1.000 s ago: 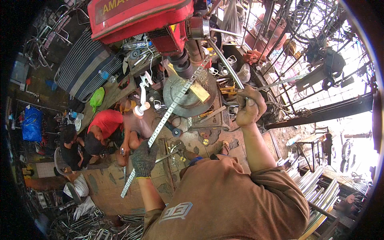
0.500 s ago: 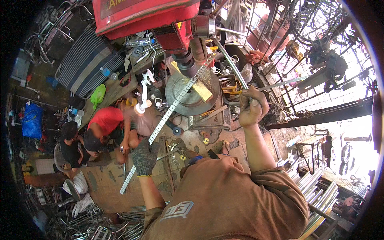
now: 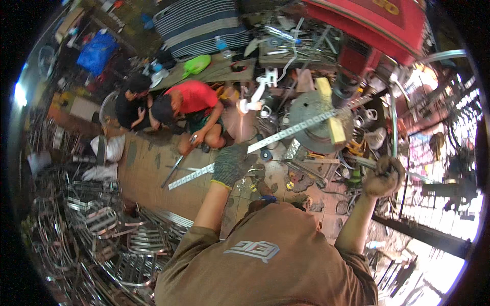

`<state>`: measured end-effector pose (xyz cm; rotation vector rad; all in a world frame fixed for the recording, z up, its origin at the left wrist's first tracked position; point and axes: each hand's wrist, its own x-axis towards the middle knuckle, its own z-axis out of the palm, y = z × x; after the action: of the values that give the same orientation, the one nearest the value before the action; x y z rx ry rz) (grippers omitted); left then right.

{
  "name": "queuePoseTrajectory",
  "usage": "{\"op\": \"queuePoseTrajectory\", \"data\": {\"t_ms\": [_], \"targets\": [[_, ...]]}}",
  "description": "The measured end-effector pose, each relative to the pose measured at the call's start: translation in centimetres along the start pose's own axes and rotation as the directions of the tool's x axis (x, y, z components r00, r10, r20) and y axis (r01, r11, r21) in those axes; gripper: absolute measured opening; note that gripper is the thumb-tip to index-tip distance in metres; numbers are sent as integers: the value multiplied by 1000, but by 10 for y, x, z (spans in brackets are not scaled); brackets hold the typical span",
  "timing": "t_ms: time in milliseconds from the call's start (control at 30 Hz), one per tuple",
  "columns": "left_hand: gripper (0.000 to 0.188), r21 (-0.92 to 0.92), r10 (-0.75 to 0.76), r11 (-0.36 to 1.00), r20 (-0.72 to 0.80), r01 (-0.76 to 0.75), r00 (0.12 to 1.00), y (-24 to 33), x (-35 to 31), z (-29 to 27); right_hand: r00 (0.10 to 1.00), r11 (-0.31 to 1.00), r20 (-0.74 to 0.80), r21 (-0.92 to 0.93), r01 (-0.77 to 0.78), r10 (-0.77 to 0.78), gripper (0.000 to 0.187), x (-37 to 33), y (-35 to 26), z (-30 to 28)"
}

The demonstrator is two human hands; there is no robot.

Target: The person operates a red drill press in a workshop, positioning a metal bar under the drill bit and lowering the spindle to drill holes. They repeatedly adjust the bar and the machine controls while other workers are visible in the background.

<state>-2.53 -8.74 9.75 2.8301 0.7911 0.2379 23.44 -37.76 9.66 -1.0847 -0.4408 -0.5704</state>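
Observation:
My left hand [image 3: 232,164], in a dark knitted glove, is closed around a long pale flat metal strip [image 3: 286,133] with a row of dark marks or holes. The strip runs up to the right, across a wooden block [image 3: 336,130] on the round drill press table [image 3: 301,109]. Its other end sticks out past my glove to the lower left. Above the table hangs the drill chuck [image 3: 347,86], blurred; I cannot tell whether the bit touches the strip. My bare right hand [image 3: 384,177] is closed at the lower end of a metal lever [image 3: 394,122] of the drill press.
The red drill press head [image 3: 380,23] fills the upper right. A person in a red shirt [image 3: 193,99] and another in black [image 3: 133,109] crouch at the left. A white lamp [image 3: 258,97] stands near the table. Bent metal tubes [image 3: 107,245] are heaped at lower left.
The whole view has swung toward the left, so the drill press and table now appear farther right. My left hand still grips the strip, and my right hand stays on the lever.

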Motion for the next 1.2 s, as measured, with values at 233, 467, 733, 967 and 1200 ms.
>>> {"op": "queuePoseTrajectory", "data": {"t_ms": [233,467,733,967,1200], "targets": [[35,-15,4,1000,28,-4,1000,5,0,-1,993,998,97,0,70,-70,39,6,-2,8],[34,8,-45,999,-73,45,996,-3,3,16,998,999,57,27,-23,21,36,7,-8,11],[40,-35,-85,996,-57,84,995,-15,15,49,997,993,55,106,-54,48,29,12,-33,30],[41,11,-78,997,-11,78,997,-23,22,62,994,987,40,118,-111,107,34,17,-47,34],[41,-4,-123,992,50,124,991,-23,21,55,991,985,95,141,-103,90,37,13,-39,26]]}}
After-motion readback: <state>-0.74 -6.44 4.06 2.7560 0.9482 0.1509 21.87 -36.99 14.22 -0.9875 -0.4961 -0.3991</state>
